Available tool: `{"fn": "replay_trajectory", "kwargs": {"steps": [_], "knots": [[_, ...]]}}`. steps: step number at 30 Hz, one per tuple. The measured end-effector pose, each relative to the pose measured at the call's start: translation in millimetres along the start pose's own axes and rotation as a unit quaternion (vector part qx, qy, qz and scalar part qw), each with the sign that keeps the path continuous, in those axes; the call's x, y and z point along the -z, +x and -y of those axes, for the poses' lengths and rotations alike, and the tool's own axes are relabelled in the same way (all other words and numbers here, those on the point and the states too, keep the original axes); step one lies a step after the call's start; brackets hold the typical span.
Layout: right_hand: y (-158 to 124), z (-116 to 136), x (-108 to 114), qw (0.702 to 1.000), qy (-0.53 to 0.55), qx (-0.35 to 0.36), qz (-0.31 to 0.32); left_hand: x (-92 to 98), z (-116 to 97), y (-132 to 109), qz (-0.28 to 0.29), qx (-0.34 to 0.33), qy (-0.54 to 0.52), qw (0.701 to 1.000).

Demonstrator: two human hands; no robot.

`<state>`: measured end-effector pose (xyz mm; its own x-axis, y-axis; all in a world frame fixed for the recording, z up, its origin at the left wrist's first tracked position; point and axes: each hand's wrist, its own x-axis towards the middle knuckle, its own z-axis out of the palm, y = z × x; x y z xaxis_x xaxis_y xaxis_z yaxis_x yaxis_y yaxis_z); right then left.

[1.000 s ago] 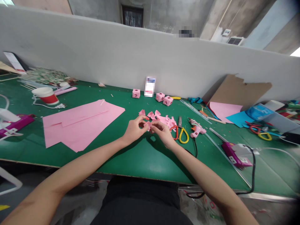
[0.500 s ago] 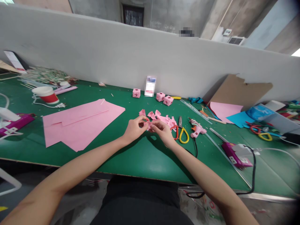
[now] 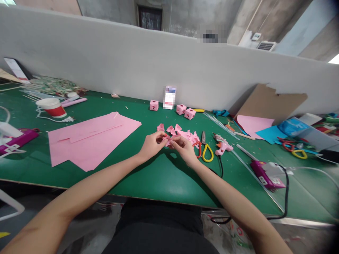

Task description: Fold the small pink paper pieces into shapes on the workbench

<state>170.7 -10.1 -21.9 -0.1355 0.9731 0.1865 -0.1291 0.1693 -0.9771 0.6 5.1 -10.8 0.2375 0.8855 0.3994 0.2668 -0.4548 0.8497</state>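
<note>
Between my fingertips is a small piece of pink paper point(image 3: 167, 141), pinched from both sides and largely covered by the fingers. My left hand point(image 3: 153, 145) grips its left side, and my right hand point(image 3: 184, 150) holds the right side. Just beyond them lies a pile of cut pink paper pieces point(image 3: 188, 135) on the green table. A pair of scissors point(image 3: 208, 152) with red and yellow handles rests right of my right hand, and a pink glue gun point(image 3: 224, 146) lies past it.
Large pink sheets point(image 3: 92, 141) lie at the left, near a red and white paper cup point(image 3: 53, 107). Folded pink paper shapes point(image 3: 154, 105) stand by the grey partition point(image 3: 119, 60). At the right are a purple power strip point(image 3: 266, 176), a clear ruler-like strip point(image 3: 254, 174) and cardboard point(image 3: 272, 104).
Both hands stay in nearly the same place, still pinching the pink paper piece. Only slight finger movement shows.
</note>
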Motion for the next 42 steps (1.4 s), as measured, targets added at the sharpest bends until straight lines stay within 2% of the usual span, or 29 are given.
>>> {"fn": "replay_trajectory", "kwargs": {"steps": [3, 10, 14, 19, 24, 28, 30, 33, 37, 42], "knots": [[0.7, -0.1, 2.9, 0.999, 0.024, -0.023, -0.001, -0.5, 3.4, 1.2, -0.007, -0.002, -0.007, 1.000], [5.4, -0.3, 11.3, 0.980, 0.135, -0.145, -0.002, -1.0, 4.7, 2.2, -0.002, -0.017, -0.006, 1.000], [6.7, -1.2, 13.5, 0.977, 0.145, -0.157, 0.005, -0.1, 2.6, 1.0, 0.002, -0.028, 0.004, 1.000], [6.0, -2.0, 14.0, 0.986, 0.109, -0.128, 0.022, 0.2, 1.4, 0.5, 0.005, -0.040, 0.018, 0.999], [6.5, -2.8, 12.8, 0.990, 0.071, -0.120, 0.010, 0.3, -0.2, 1.2, -0.003, -0.045, 0.056, 0.997], [5.1, -3.9, 12.2, 0.998, -0.055, -0.023, 0.003, 0.0, -2.2, 0.6, 0.000, -0.045, 0.065, 0.997], [3.0, -3.3, 10.6, 0.988, -0.152, 0.037, -0.017, -0.4, -3.1, -0.5, 0.002, -0.053, 0.084, 0.995], [-0.5, -0.6, 6.0, 0.964, -0.248, 0.077, -0.052, -1.9, -3.3, -2.5, 0.008, -0.075, 0.120, 0.990], [-3.5, 1.4, 0.0, 0.946, -0.304, 0.090, -0.070, -4.5, -1.5, -4.1, 0.023, -0.095, 0.126, 0.987], [-4.8, -2.3, -2.8, 0.935, -0.331, 0.100, -0.078, -4.3, 0.4, -2.7, 0.019, -0.074, 0.115, 0.990]]}}
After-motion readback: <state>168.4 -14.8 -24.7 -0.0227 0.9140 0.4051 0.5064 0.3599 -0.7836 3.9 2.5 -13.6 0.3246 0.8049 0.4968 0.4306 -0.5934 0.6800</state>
